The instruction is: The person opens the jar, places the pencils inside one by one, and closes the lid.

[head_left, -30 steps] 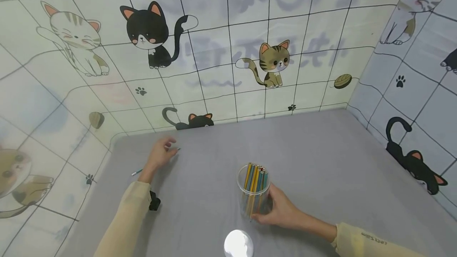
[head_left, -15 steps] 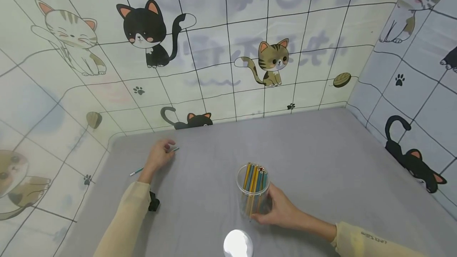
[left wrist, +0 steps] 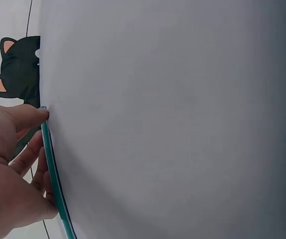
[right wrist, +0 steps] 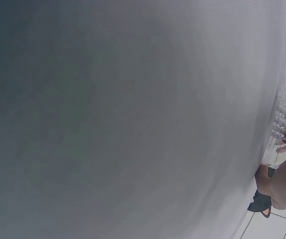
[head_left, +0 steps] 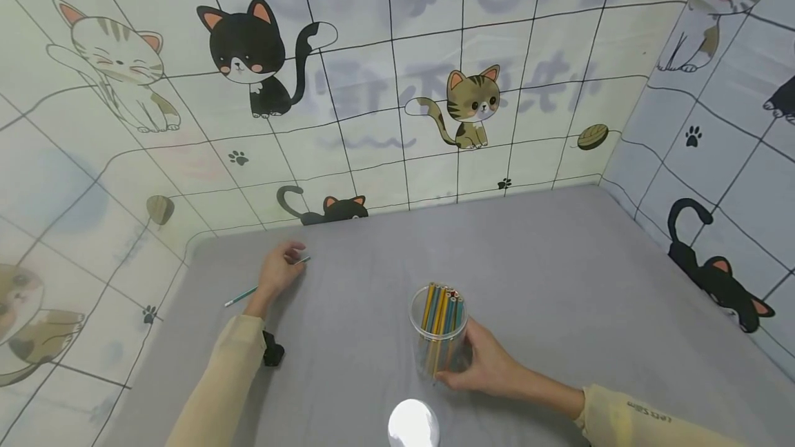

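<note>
My left hand [head_left: 282, 269] is at the far left of the table, its thumb and fingers pinching a teal pencil [left wrist: 54, 181]. In the left wrist view the thumb lies at one end of the pencil, which runs down along the palm. The head view shows the other end sticking out past the wrist. My right hand [head_left: 481, 364] grips a clear plastic cup [head_left: 420, 350] around its lower right side. Several yellow, blue and teal pencils [head_left: 442, 309] stand in the cup, leaning a little. At the right wrist view's edge, the cup and hand are only partly visible.
A shiny white round disc [head_left: 413, 424] lies near the front edge, just below the cup. Grey cloth [head_left: 528, 261] covers the table. Cat-print curtains [head_left: 373, 88] rise behind it and on both sides.
Slightly more of the teal pencil's rear end shows beside the left wrist. The right hand and the cup hold their place, while the head view shifts slightly.
</note>
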`<state>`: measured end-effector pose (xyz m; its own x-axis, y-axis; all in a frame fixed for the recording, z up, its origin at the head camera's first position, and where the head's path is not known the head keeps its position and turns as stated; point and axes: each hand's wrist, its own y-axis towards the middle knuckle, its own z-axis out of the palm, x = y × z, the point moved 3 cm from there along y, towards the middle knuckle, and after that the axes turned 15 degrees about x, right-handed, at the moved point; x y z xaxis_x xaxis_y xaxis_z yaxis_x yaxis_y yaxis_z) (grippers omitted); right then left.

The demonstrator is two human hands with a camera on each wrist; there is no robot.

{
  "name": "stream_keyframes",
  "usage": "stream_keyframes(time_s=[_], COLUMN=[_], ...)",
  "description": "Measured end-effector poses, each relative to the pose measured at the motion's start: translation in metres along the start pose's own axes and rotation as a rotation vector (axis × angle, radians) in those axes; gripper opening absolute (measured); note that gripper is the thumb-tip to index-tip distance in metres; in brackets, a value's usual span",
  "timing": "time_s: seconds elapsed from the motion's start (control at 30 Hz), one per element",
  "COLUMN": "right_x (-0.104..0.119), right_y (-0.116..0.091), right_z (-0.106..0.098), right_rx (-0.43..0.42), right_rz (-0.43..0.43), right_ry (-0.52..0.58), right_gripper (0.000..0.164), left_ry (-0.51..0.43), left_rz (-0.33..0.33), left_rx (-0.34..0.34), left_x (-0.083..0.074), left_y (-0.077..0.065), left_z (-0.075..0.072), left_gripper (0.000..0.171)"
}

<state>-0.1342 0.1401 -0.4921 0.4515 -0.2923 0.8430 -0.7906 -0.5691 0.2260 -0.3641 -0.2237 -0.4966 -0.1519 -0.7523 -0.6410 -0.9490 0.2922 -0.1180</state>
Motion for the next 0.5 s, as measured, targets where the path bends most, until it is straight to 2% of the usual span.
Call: stream_keyframes(time_s=[0.1,0.33,0.5], right_x=[0.001,0.002,0.001], right_y=[0.0,0.0,0.0], right_z=[0.0,-0.001,0.0], right_rx=[-0.002,-0.008,-0.007], right_rz=[-0.012,-0.04,-0.033], right_ry=[-0.001,0.0,0.005], right_gripper=[0.073,0.072,0.07], left_ry=[0.007,0.119,0.178], left_rz=[-0.015,-0.025,-0.054], left_rx=[0.01,0.058,0.09], left_x=[0.0,-0.008,-0.012], left_y=[0.002,0.008,0.009], left_z=[0.0,-0.001,0.0], left_gripper=[0.036,0.022,0.023])
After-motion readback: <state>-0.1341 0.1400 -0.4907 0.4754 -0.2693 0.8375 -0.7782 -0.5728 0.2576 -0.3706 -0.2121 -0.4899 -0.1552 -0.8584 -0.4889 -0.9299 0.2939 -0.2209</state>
